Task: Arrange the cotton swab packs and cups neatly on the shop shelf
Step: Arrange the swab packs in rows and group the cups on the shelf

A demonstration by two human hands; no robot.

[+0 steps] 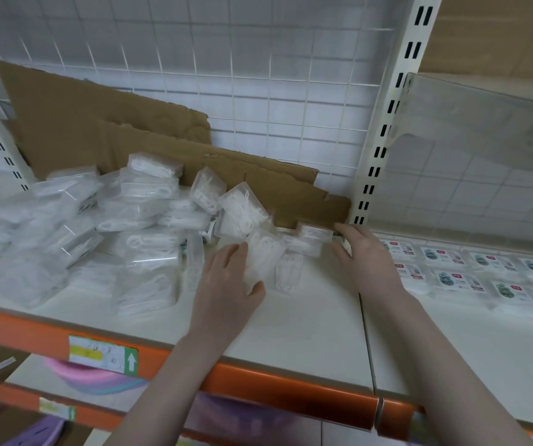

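Left hand (226,284) grips a clear pack (263,255); right hand (365,255) spread loose; labels unreadable.

A white shop shelf (307,320) with an orange front lip carries a jumbled heap of clear swab packs (136,226) (some tilted), brown cardboard (104,136) leaning behind, labelled packets (471,272) rightward.
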